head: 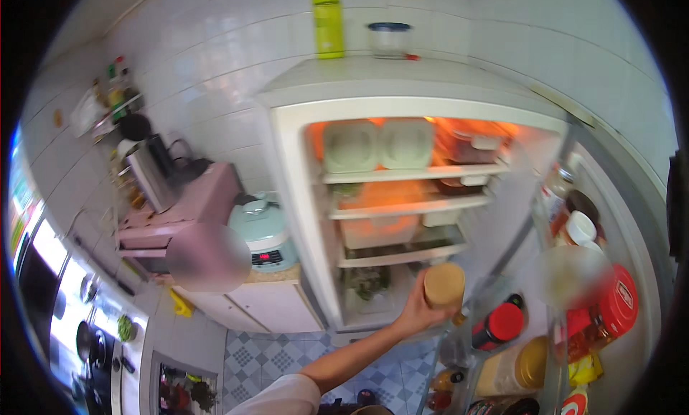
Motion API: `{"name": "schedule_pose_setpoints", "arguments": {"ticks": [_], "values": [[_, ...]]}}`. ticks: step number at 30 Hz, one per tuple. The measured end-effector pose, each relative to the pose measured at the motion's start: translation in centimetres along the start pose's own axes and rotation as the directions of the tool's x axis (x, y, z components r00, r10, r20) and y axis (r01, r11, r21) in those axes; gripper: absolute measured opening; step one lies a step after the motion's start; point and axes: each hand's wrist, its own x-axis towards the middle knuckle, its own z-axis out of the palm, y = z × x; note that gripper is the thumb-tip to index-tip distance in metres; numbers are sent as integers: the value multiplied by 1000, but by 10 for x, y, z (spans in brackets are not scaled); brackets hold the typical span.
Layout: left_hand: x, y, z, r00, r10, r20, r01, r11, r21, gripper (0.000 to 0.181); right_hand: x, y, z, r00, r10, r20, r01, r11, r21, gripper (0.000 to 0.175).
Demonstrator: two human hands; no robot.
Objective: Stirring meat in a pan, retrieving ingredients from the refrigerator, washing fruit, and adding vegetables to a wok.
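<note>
My left hand (422,307) reaches from the lower left and grips a round container with a tan top (445,284), probably a lidded jar. My fingers curl about its side, and most of its body is hidden below the top. It is held between the lower part of the open refrigerator (301,113) and the shelves of its door (557,329). In the nearest door shelf stands a dark bottle with a red cap (506,323). Below that lies a jar with a gold lid (530,366). My right hand is out of view.
Inside the refrigerator are pale green containers (351,147), an orange-lit bin (379,229) and leafy greens (368,283). A large red-lidded jar (619,296) sits in the door. At left, a light-blue rice cooker (261,229) stands on a cabinet (264,307). Patterned tiles (285,356) cover the floor.
</note>
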Motion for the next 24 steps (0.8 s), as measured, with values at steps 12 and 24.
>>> {"name": "schedule_pose_setpoints", "arguments": {"ticks": [12,24], "values": [[-286,140,-211,829,-127,-544,279,938,206,77,-120,-152,112,543,-222,810,319,947,45,34],[-520,306,-300,559,148,-816,211,926,313,83,-466,-432,187,-268,-347,899,148,907,394,40]]}}
